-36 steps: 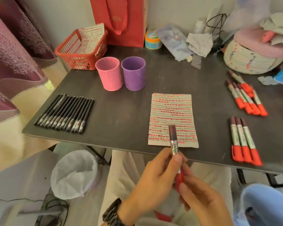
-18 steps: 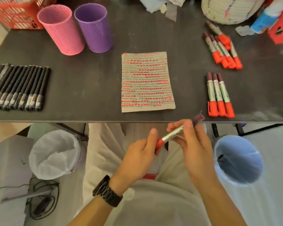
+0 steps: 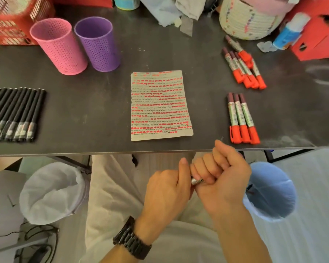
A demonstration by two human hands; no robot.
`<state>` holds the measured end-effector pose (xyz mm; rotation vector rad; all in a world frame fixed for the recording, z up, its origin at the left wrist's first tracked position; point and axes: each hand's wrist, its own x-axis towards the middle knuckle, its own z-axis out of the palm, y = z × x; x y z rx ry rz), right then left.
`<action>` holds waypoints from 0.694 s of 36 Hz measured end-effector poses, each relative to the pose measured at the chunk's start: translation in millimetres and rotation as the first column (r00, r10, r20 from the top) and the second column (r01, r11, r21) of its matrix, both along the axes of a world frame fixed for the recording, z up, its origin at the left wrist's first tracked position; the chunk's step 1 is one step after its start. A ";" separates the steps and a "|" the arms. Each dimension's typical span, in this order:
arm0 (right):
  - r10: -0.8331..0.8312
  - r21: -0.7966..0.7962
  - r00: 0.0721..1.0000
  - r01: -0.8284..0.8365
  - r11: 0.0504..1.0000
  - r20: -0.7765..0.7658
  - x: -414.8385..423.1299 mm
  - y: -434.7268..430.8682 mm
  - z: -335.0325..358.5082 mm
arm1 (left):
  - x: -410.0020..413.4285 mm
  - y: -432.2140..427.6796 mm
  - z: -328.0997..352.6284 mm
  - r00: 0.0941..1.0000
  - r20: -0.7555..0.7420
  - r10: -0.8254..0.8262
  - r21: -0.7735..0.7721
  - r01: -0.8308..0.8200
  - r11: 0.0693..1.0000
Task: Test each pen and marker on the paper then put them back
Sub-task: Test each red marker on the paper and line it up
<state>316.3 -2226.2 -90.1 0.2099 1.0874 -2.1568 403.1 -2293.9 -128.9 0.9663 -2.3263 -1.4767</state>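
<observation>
Hands [image 3: 198, 183] gripping marker [image 3: 197, 181], cups [image 3: 78, 44] behind paper [image 3: 160, 105]

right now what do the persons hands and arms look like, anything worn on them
Both forearms are bare, with no sleeves or gloves in view. The left hand has a chunky black link-band watch on its wrist. The right hand and its wrist carry nothing, and no rings show on either hand.

Red-dashed paper [image 3: 160, 105], pink cup [image 3: 59, 46], purple cup [image 3: 98, 44]
</observation>
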 end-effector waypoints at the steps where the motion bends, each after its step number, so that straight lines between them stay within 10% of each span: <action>1: 0.023 -0.024 1.000 -0.023 0.999 -0.019 -4.0 0.4 2.5 | -3.3 -0.5 2.3 1.000 0.006 -0.023 -0.017 0.023 1.000; 13: 0.268 -0.352 0.948 -0.313 0.882 -0.173 -53.2 17.9 36.0 | 0.2 -16.2 30.2 0.954 -0.037 -0.296 0.478 0.277 0.833; 21: 0.106 -0.185 0.985 -0.131 0.974 -0.139 -79.7 -4.9 27.0 | 18.2 -34.3 22.4 0.952 -0.293 0.085 0.237 -0.014 0.972; 25: 0.142 0.042 0.961 -0.136 0.990 -0.239 -76.2 -13.5 21.1 | 9.9 -31.4 12.5 0.956 -0.293 -0.001 -0.295 -0.089 0.951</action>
